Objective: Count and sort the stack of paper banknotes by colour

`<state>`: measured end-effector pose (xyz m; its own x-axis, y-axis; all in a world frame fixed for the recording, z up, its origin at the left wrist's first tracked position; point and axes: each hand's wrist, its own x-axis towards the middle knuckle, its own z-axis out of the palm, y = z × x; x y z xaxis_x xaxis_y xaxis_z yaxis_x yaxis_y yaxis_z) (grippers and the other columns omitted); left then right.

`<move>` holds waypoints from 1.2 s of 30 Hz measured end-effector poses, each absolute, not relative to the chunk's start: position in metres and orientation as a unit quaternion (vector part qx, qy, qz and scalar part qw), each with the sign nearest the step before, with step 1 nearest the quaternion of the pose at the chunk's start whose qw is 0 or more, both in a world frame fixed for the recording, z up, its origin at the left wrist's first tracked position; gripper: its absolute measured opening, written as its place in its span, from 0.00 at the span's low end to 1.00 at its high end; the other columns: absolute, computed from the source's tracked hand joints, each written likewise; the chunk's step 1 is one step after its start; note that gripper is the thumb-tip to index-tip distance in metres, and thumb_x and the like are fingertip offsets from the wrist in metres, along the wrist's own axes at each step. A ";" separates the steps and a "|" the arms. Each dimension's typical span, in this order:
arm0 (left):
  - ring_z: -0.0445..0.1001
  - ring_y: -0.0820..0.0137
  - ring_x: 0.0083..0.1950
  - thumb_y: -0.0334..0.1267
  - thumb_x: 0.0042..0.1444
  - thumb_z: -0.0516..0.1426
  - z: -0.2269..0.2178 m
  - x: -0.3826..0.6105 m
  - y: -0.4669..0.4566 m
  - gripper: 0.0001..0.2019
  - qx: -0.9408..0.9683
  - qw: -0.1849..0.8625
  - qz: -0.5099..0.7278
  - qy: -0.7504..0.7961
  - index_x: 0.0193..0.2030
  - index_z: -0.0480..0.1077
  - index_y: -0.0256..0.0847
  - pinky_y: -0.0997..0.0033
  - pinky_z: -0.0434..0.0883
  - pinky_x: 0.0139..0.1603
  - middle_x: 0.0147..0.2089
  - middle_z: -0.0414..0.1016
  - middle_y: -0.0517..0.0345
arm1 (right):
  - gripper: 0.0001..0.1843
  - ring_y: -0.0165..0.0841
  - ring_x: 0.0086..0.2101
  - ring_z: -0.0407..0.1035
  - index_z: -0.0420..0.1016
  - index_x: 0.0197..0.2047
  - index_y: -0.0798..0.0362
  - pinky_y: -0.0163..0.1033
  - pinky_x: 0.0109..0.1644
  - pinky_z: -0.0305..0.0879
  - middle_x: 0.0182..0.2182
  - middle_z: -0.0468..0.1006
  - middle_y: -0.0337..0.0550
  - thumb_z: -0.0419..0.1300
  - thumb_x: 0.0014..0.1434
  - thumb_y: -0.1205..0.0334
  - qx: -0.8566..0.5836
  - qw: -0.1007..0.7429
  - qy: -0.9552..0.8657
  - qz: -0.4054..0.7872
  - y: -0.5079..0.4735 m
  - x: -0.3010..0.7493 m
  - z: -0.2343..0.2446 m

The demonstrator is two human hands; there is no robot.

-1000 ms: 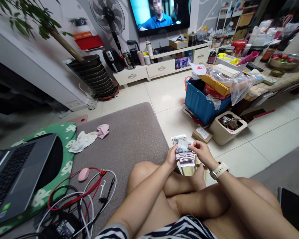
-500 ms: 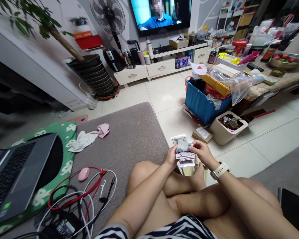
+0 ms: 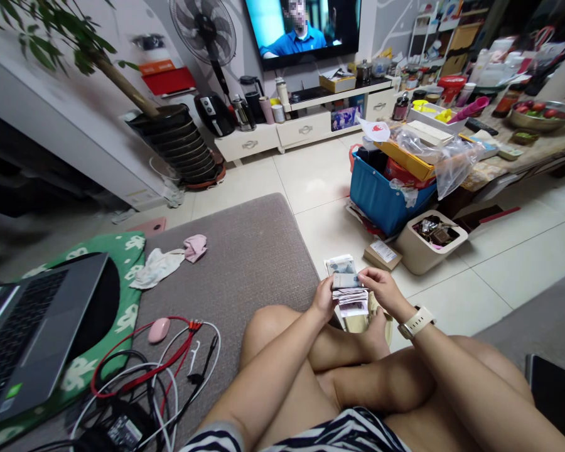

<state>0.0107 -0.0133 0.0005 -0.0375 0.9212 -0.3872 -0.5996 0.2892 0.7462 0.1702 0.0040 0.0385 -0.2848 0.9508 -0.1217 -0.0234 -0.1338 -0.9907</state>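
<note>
A stack of banknotes (image 3: 343, 265) is held between my two hands, above my crossed legs. The notes are bluish-grey at the top, and folded edges with a purplish note show lower down. My left hand (image 3: 324, 297) is closed on the stack's left side. My right hand (image 3: 380, 286), below a pale wristwatch (image 3: 417, 322), pinches the notes at their right edge. Beneath them lies a yellowish, open thing (image 3: 356, 323), partly hidden by the notes and my foot; I cannot make out its kind.
A grey cushioned seat (image 3: 245, 251) spreads to the left, bearing tangled cables (image 3: 169, 376), a pink mouse (image 3: 159, 330) and a laptop (image 3: 32, 326). Ahead on the tiled floor stand a small carton (image 3: 382, 253), a beige bin (image 3: 419, 257) and a full blue crate (image 3: 381, 198).
The top note between my hands has turned over or folded down, showing a different face. My right fingers have shifted slightly; my left hand stays nearly still.
</note>
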 end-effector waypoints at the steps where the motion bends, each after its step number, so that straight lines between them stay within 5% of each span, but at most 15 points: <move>1: 0.78 0.58 0.38 0.44 0.45 0.63 0.001 0.011 -0.013 0.13 0.180 0.674 0.565 0.441 0.31 0.77 0.34 0.65 0.69 0.38 0.30 0.80 0.50 | 0.20 0.32 0.26 0.63 0.74 0.27 0.52 0.38 0.32 0.61 0.23 0.71 0.38 0.66 0.50 0.42 -0.445 0.401 -0.520 0.609 0.004 0.170 0.039; 6: 0.77 0.59 0.36 0.42 0.44 0.64 0.001 0.010 -0.013 0.12 0.173 0.682 0.563 0.433 0.31 0.76 0.34 0.64 0.69 0.39 0.29 0.79 0.51 | 0.21 0.34 0.29 0.66 0.75 0.32 0.51 0.39 0.36 0.63 0.27 0.75 0.40 0.69 0.45 0.42 -0.431 0.414 -0.500 0.627 0.002 0.168 0.045; 14: 0.79 0.57 0.41 0.41 0.41 0.68 0.003 0.008 -0.015 0.15 0.167 0.685 0.558 0.438 0.33 0.77 0.33 0.61 0.71 0.47 0.33 0.81 0.48 | 0.26 0.29 0.22 0.54 0.72 0.23 0.53 0.37 0.28 0.53 0.17 0.64 0.36 0.59 0.55 0.36 -0.431 0.395 -0.531 0.613 0.003 0.171 0.043; 18: 0.79 0.57 0.40 0.38 0.40 0.67 -0.002 0.009 -0.014 0.15 0.165 0.689 0.551 0.441 0.35 0.77 0.33 0.60 0.71 0.46 0.33 0.81 0.48 | 0.25 0.29 0.23 0.57 0.64 0.21 0.51 0.36 0.28 0.54 0.19 0.65 0.35 0.66 0.49 0.39 -0.483 0.412 -0.508 0.582 0.007 0.173 0.031; 25: 0.80 0.55 0.43 0.35 0.37 0.68 0.002 0.010 -0.017 0.17 0.191 0.702 0.542 0.421 0.38 0.78 0.32 0.60 0.70 0.50 0.35 0.82 0.47 | 0.22 0.32 0.26 0.63 0.71 0.27 0.51 0.37 0.32 0.59 0.24 0.71 0.37 0.67 0.50 0.40 -0.508 0.411 -0.498 0.570 0.012 0.176 0.011; 36: 0.80 0.58 0.36 0.46 0.46 0.65 0.002 0.011 -0.014 0.16 0.148 0.698 0.546 0.439 0.35 0.77 0.34 0.62 0.73 0.41 0.31 0.81 0.49 | 0.21 0.33 0.25 0.64 0.70 0.26 0.51 0.38 0.30 0.60 0.23 0.72 0.39 0.70 0.46 0.43 -0.514 0.431 -0.490 0.556 0.011 0.175 0.015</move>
<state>0.0109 -0.0144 0.0018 0.0183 0.8925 -0.4507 -0.6330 0.3593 0.6857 0.1749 0.0106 0.0152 -0.1002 0.9836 -0.1502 0.0251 -0.1484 -0.9886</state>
